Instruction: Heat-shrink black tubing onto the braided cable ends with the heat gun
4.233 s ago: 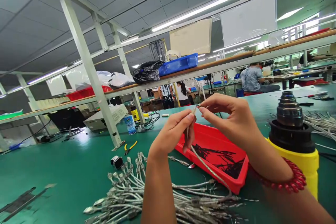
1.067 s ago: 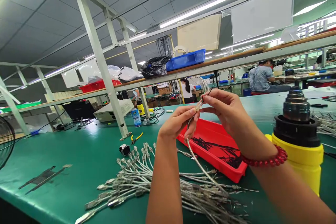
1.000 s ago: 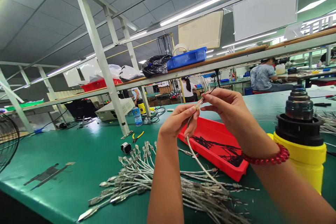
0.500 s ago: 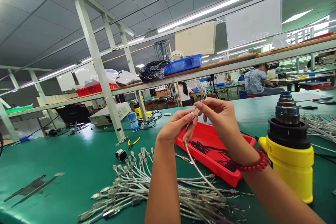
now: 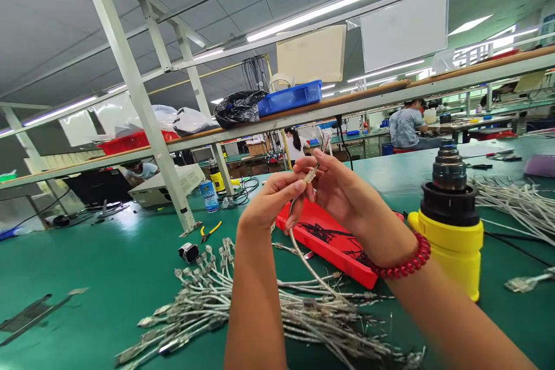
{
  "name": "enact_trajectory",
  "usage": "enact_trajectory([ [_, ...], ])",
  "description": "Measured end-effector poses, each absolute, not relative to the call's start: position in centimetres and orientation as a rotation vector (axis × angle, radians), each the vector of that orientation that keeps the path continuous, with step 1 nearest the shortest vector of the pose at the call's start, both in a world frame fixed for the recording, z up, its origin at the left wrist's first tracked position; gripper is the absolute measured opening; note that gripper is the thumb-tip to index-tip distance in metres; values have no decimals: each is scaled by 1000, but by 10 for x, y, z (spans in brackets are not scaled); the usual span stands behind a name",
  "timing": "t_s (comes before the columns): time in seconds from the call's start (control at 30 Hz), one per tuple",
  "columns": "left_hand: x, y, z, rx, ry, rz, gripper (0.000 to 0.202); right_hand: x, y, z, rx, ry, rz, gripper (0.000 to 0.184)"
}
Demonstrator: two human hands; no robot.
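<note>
Both my hands are raised over the green bench, working on one silver braided cable (image 5: pixel 310 269). My left hand (image 5: pixel 271 202) pinches the cable just below its upper end. My right hand (image 5: pixel 342 188), with a red bead bracelet on the wrist, pinches the cable's tip with thumb and fingers. The cable hangs down from my hands into a pile of similar cables (image 5: pixel 243 318) on the bench. A red tray (image 5: pixel 329 240) with black bits in it lies right behind my hands.
A yellow device with a black stepped top (image 5: pixel 448 225) stands at the right. More cables (image 5: pixel 515 202) lie far right. Yellow pliers (image 5: pixel 210 231), a small can (image 5: pixel 209 196) and a white box (image 5: pixel 167 185) sit behind. A shelf post (image 5: pixel 143 115) rises at the left. A seated person (image 5: pixel 405 127) works further back.
My view has swung slightly right and my hands sit a little lower and more to the left in the frame. Both hands keep their pinch on the cable end throughout.
</note>
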State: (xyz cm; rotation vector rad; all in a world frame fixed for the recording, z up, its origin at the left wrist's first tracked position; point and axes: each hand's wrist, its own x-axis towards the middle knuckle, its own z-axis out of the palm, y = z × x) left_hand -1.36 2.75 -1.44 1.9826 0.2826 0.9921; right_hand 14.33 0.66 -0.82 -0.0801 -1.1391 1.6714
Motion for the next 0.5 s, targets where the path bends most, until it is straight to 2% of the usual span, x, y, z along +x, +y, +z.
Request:
enact_trajectory([
  [0.5, -17, 25, -13, 2008, 327, 933, 30, 145, 4, -8, -180, -1243, 1600, 36],
])
